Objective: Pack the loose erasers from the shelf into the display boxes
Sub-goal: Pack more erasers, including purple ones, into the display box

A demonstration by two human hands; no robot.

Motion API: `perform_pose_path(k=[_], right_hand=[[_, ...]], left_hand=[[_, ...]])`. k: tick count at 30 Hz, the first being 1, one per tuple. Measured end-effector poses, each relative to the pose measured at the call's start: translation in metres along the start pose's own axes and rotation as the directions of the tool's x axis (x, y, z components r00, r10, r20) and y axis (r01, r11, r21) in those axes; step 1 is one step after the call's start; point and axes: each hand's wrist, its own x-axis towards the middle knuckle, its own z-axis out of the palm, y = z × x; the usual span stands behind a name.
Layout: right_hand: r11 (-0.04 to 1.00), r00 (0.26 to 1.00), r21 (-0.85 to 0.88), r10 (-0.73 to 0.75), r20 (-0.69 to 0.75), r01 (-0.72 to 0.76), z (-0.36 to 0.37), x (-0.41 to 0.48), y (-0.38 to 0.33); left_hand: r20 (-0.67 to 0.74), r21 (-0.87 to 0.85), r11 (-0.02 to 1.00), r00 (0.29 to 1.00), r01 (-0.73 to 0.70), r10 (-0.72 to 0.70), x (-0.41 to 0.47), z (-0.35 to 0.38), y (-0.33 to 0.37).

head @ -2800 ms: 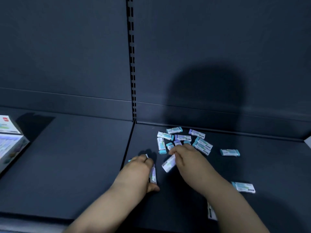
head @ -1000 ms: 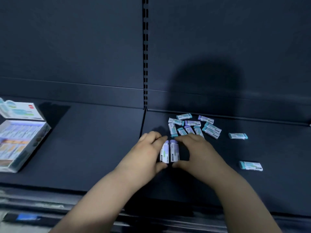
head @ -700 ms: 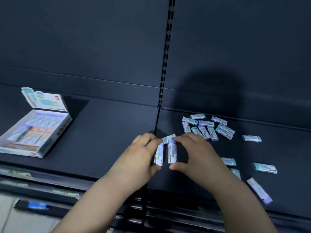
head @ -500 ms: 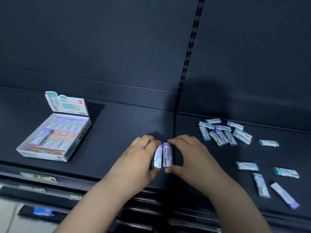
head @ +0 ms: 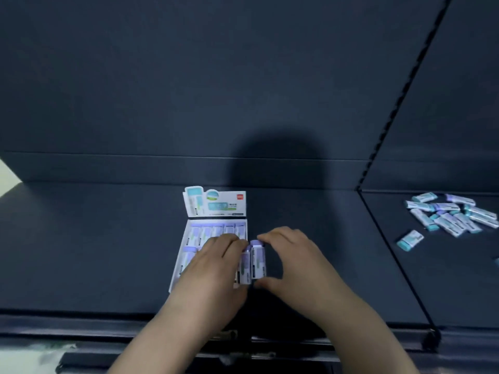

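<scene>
Both hands pinch a small bundle of erasers (head: 255, 261) in white and purple sleeves, held upright side by side. My left hand (head: 213, 271) grips the bundle's left side and hovers over the display box (head: 189, 238), hiding much of its inside. My right hand (head: 294, 263) grips the bundle's right side, just past the box's right edge. The white box lies open on the dark shelf with its printed lid (head: 216, 202) standing up at the back and rows of erasers inside. A pile of loose erasers (head: 451, 214) lies on the neighbouring shelf panel to the far right.
One loose eraser with a teal end (head: 410, 240) lies apart from the pile. A seam (head: 391, 255) divides the two shelf panels. The shelf's front lip (head: 108, 319) runs along the bottom, and the dark back wall (head: 189, 90) rises behind.
Both hands carried the eraser bundle leftward from the loose pile to the display box. My view swung left with them, so the box now sits in the centre and the pile at the far right.
</scene>
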Motion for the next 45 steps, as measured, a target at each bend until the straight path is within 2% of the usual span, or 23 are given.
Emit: perform_pose_path(k=[10,20,26,35,45], right_hand=[[0.998,1.000,0.054,-0.020,0.003,0.020,0.021,0.028,-0.015],[0.995,0.990,0.002,-0.101,0.100,0.101,0.027,0.049,-0.018],[0.995,0.991,-0.030,-0.092,0.102,0.095,0.038,0.051,-0.027],[0.991,0.994,-0.137,0.030,0.107,-0.015,0.049,0.052,-0.041],[0.980,0.984,-0.170,0.127,0.127,-0.104,0.057,0.054,-0.048]], left_hand=[[0.057,0.071,0.992,0.993,0.103,-0.107,-0.003,-0.011,-0.039],[0.121,0.147,0.961,0.960,0.235,-0.253,-0.004,-0.020,-0.053],[0.185,0.169,0.966,0.956,0.196,-0.226,-0.004,-0.022,-0.061],[0.269,0.093,0.995,0.962,0.022,-0.047,0.004,-0.028,-0.071],[0.328,0.090,0.995,0.945,-0.043,0.011,0.008,-0.025,-0.084]])
